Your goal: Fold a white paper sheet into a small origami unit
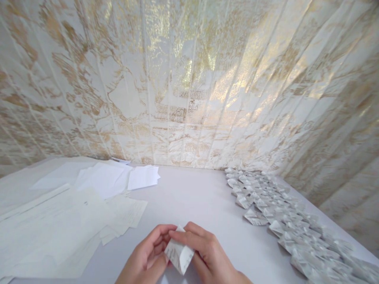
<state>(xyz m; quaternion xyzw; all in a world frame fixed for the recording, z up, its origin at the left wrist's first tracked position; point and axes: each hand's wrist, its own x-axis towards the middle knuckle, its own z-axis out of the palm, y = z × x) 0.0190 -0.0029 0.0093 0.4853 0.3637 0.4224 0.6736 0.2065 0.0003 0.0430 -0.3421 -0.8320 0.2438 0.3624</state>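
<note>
Both my hands meet at the bottom middle of the view over a white table (189,197). Between them is a small folded piece of printed paper (179,256), creased into a pointed shape. My left hand (146,258) curls its fingers round the paper's left side. My right hand (207,252) pinches the paper's top edge with thumb and forefinger. The paper is lifted slightly above the tabletop.
Loose flat sheets of paper (74,213) lie spread over the left of the table, smaller white sheets (143,176) behind them. Several finished folded paper pieces (284,215) lie in rows along the right side. A gold-and-white patterned wall (189,79) stands behind.
</note>
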